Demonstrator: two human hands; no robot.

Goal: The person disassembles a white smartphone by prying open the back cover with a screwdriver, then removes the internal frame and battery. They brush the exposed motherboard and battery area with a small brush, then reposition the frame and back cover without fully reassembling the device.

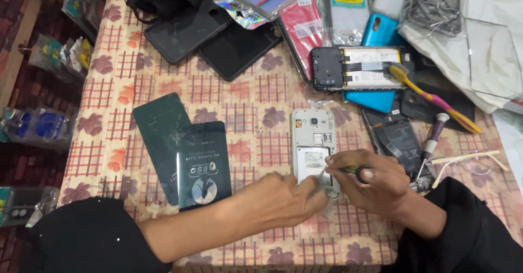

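1. Steadying an opened phone [311, 142], the left hand [283, 199] is curling its fingers against the lower edge of the handset, which is lying face down near the middle of the checked surface [245, 93] with its back cover off and the battery showing.
2. Gripping a small screwdriver [340, 169] in a closed fist, the right hand [376, 183] is aiming the thin metal tip at the lower part of the battery bay, just beside the left fingertips.
3. Judging by its look, the phone is being handled as a light, rigid but fragile thing: the bare frame is thin plastic, and the exposed battery is soft enough to be punctured, so holding it by the side rails seems safer than pressing on the battery.
4. Likewise, the screwdriver is looking slim and stiff, best held by its thicker handle, as the right hand is doing.
5. Lying to the left of the phone, two dark glass panels [182, 156] are overlapping, and one is showing cracks.
6. Resting farther up the surface, a second opened phone [357, 68] is carrying a yellow and pink toothbrush [430, 96] across its corner.
7. Sitting to the right of the hands, another screwdriver [433, 137] and a pair of spectacles [471, 161] are lying close together.
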